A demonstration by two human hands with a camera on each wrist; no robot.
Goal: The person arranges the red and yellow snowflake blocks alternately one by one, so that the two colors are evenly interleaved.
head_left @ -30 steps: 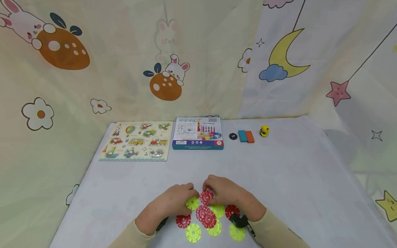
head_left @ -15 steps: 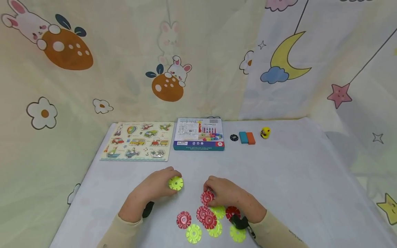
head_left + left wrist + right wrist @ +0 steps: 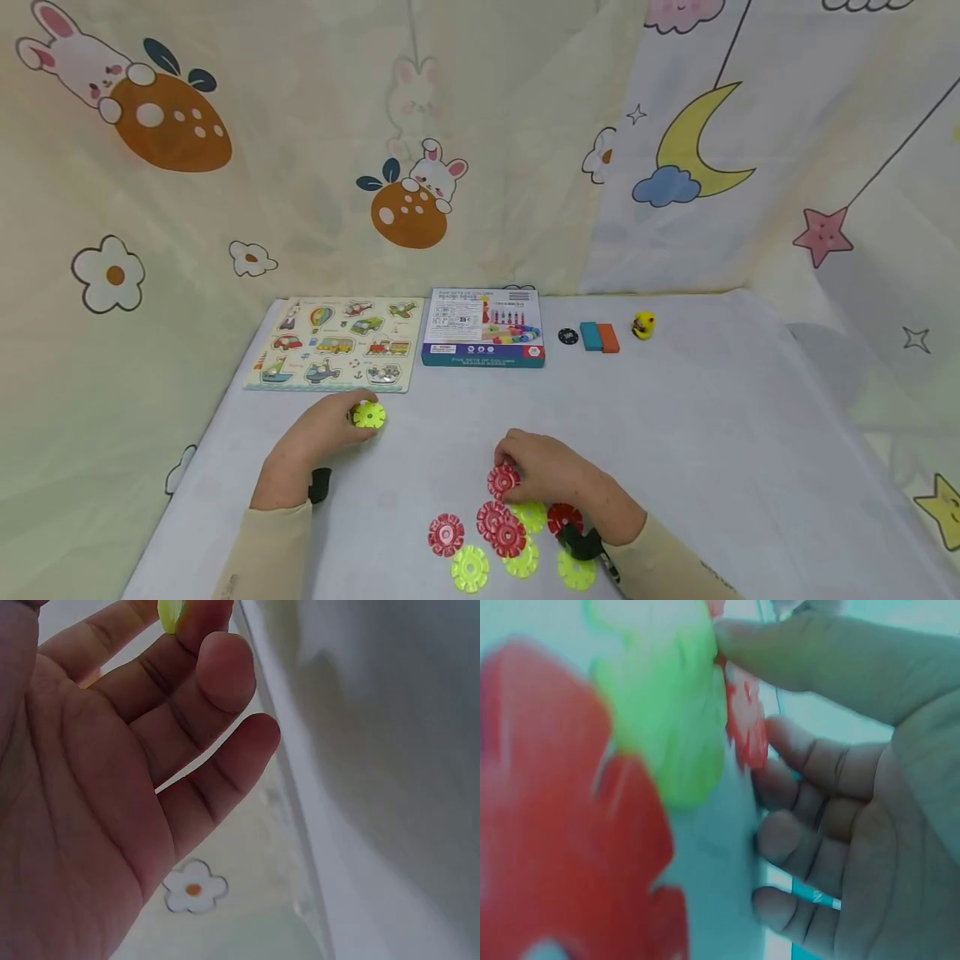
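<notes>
My left hand (image 3: pixel 322 427) pinches a yellow-green snowflake disc (image 3: pixel 370 415), a flat notched plastic piece, just in front of the picture board. Only a bright sliver of that disc (image 3: pixel 171 613) shows in the left wrist view, at the fingertips. At the front middle, thumb and fingers of my right hand (image 3: pixel 553 468) are at the edges of a red snowflake disc (image 3: pixel 503 482). Several more red discs (image 3: pixel 446 535) and yellow-green discs (image 3: pixel 470 569) lie around it, some overlapping. The right wrist view has a yellow-green disc (image 3: pixel 664 712) beside the thumb and the red one (image 3: pixel 748 724) at the fingertips.
A picture puzzle board (image 3: pixel 337 343) lies at the back left, beside a bead-set box (image 3: pixel 482 329). To their right are a black round chip (image 3: pixel 568 336), a blue block (image 3: pixel 591 336), an orange block (image 3: pixel 610 338) and a yellow duck figure (image 3: pixel 643 325). Printed cloth hangs behind.
My left hand has carried the yellow-green disc away from the pile, leftward and toward the puzzle board. The right hand has stayed at the red disc.
</notes>
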